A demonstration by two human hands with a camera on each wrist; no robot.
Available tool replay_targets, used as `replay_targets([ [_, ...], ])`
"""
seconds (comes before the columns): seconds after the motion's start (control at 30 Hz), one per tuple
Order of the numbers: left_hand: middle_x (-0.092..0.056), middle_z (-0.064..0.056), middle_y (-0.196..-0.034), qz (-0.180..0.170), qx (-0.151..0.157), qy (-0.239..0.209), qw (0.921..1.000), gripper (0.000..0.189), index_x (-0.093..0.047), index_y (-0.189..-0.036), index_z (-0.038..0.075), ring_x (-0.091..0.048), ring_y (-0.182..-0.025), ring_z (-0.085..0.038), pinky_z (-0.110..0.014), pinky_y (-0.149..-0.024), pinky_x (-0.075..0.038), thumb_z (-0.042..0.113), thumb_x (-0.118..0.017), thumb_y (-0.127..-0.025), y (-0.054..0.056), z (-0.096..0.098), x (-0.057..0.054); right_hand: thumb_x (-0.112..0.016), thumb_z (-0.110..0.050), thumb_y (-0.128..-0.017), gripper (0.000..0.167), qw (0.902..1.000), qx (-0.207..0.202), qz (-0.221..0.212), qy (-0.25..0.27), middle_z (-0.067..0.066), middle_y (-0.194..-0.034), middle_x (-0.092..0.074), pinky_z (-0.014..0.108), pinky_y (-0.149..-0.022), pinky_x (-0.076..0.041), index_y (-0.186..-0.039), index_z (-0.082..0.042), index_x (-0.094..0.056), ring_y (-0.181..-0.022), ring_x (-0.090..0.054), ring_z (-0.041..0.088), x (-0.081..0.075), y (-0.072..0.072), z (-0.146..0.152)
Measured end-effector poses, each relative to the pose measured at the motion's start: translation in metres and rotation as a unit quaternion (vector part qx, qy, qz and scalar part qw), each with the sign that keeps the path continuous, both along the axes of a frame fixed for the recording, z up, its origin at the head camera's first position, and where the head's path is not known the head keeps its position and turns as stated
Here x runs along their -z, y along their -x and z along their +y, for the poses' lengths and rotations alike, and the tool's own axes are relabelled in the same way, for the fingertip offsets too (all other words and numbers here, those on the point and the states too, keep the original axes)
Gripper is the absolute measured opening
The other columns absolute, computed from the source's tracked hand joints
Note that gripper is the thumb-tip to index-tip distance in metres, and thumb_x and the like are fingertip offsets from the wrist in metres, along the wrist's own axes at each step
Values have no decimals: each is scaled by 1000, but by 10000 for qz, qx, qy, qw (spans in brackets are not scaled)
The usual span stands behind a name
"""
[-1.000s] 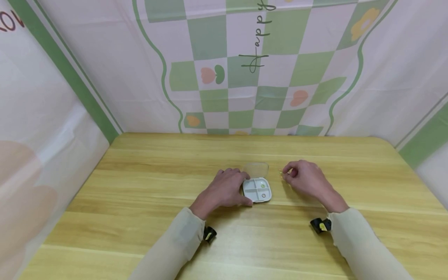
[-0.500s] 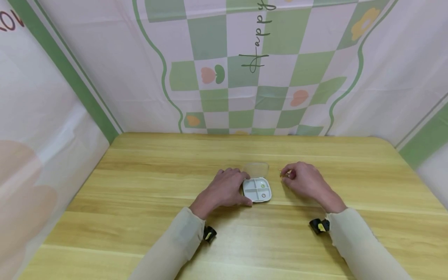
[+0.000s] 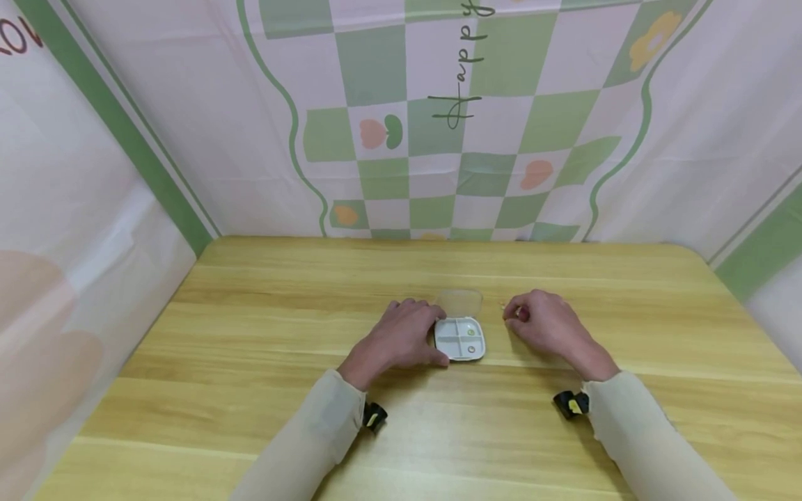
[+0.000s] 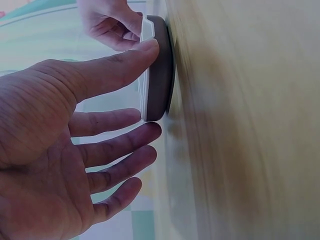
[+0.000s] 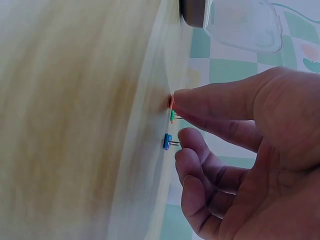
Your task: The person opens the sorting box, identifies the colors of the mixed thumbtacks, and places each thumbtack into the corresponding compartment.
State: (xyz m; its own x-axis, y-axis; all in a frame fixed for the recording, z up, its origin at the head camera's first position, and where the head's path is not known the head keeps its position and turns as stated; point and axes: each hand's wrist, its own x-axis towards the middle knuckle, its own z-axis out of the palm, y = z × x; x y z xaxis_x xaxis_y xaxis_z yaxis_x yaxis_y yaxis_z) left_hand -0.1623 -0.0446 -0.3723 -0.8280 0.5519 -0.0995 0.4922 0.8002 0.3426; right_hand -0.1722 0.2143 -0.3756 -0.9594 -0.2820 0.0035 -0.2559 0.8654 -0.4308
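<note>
A small pill case (image 3: 447, 348) with four compartments lies on the table, its clear lid (image 3: 460, 303) opened backward. Two tiny round pieces (image 3: 471, 332) sit in its right-hand compartments. My left hand (image 3: 406, 335) holds the case at its left side between thumb and index finger, the other fingers spread. Right of the case, my right hand (image 3: 544, 321) has thumb and index fingertips together on a tiny orange-red piece (image 5: 171, 102) at the tabletop. Close by lie a green stud (image 5: 173, 116) and a blue stud (image 5: 167, 141), both with thin metal pins. Fingertips partly hide the orange-red piece.
The wooden table (image 3: 250, 327) reaches back to a hanging cloth (image 3: 432, 174) with green checks, which stands like a wall. Another cloth (image 3: 81, 209) hangs along the left. A black wrist camera (image 3: 570, 403) sits below each hand.
My right hand has dipped slightly, its thumb and index fingertips drawing together over the tiny pieces. The left hand and the case stay almost where they were.
</note>
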Motion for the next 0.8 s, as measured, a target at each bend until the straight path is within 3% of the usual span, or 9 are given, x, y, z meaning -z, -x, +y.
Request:
replay_targets([
  [0.53, -67, -1, -117, 0, -25, -16, 10000, 65, -66, -131, 11, -56, -105, -20, -41, -96, -40, 43, -88, -79, 1, -1, -2, -72, -7, -91, 5, 10000, 20, -63, -64, 1, -82, -67, 41, -68, -44, -91, -8, -76, -74, -56, 19, 1, 0, 0],
  [0.8, -68, 0, -116, 26, -23, -15, 10000, 65, -66, -130, 11, -57, -103, -20, -39, -94, -40, 44, -88, -78, 1, 0, -1, -71, -7, -90, 6, 9999, -16, 102, 30, 2, -83, -68, 43, -71, -46, -90, -9, -77, -76, -58, 20, -4, -2, -2],
])
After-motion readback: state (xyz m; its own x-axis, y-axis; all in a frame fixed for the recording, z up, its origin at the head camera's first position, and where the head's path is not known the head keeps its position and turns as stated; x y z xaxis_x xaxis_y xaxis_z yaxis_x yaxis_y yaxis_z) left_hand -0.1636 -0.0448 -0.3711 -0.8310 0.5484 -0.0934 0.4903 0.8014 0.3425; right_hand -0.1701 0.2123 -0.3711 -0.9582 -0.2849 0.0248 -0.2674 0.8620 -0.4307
